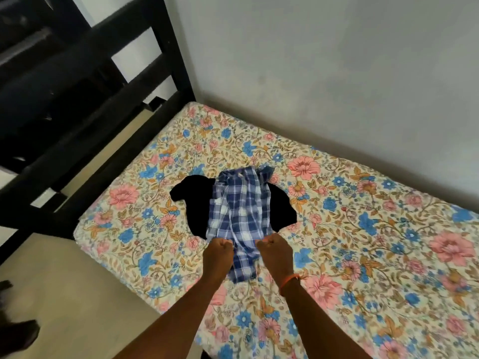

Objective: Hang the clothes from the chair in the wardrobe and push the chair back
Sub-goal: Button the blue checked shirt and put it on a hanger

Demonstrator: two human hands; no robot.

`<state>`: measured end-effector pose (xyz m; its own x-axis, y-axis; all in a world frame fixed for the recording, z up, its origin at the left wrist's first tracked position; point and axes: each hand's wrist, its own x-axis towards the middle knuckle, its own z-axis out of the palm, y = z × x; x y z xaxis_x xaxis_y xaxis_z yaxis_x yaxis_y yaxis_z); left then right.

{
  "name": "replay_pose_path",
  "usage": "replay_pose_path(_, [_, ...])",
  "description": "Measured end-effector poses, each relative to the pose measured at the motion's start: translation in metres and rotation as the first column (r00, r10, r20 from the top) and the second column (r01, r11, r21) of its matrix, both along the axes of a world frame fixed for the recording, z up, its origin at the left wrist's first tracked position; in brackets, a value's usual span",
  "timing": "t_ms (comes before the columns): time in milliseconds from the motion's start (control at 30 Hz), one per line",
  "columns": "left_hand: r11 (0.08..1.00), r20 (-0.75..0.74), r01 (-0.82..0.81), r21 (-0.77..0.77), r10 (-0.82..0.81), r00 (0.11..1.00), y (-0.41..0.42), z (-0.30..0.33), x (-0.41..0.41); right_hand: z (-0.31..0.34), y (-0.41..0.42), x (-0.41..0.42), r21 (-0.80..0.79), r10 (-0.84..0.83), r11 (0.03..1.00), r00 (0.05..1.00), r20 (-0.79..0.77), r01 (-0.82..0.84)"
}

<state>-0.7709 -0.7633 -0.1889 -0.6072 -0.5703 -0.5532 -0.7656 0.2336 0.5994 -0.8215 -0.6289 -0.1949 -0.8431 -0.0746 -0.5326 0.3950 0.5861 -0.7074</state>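
Flowered bedding covers the bed, on which both garments are spread. Nearest, the left hand and right hand are each clenched on the lower edge of the checked shirt. Under it a black garment is partly trapped. If the shirt is lifted carelessly, the black piece could be dragged along and dropped on the floor. No wardrobe or chair can be identified.

Blue-and-white checked cotton shirt over plain black garment. Cream bedsheet printed with pink and blue flowers, tan leaves. Black wooden bed frame, pale grey wall, orange wrist thread.
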Motion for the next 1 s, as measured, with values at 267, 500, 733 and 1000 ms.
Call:
replay_pose_path(267, [0.999, 0.076, 0.038, -0.039, -0.035, 0.997, -0.08, -0.143, -0.071, -0.119, -0.069, -0.043, 0.557, 0.522, 0.716, 0.853, -0.026, -0.421])
replay_pose_path(500, [0.984, 0.111, -0.051, 0.171, 0.032, 0.993, -0.111, -0.19, -0.068, -0.148, -0.094, -0.037, 0.535, 0.289, 0.82, 0.954, -0.081, -0.203])
replay_pose_path(733, [0.958, 0.193, -0.091, 0.274, 0.038, 0.98, -0.128, -0.184, -0.076, -0.093, -0.046, -0.028, -0.17, -0.416, 0.905, 0.897, -0.149, 0.391])
replay_pose_path(1000, [0.985, -0.014, 0.001, 0.171, 0.002, 1.0, -0.115, -0.108, -0.065, -0.031, 0.034, -0.015, -0.26, -0.741, 0.631, 0.667, 0.078, 0.731])
